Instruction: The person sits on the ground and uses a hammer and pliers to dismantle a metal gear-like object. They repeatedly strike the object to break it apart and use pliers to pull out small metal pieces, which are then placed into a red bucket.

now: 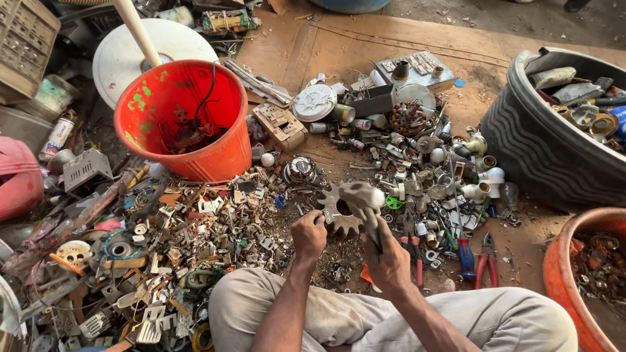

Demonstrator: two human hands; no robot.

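The left hand (308, 233) pinches a rusty gear (340, 214); at its 3 o'clock, the right hand (389, 261) clenches a hammer (362, 199).

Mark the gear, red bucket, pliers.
gear (339, 218), head view, toothed rim left of its hole
red bucket (218, 163), head view, outer wall
pliers (486, 259), head view, red handles

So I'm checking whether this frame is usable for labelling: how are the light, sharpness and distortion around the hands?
Head view: soft, even daylight with only faint shadows and no harsh glare; the rusty gear in the left hand and the hammer in the right hand read fairly sharp; the wide lens bends the edges, so the orange bucket and black tub lean outward.
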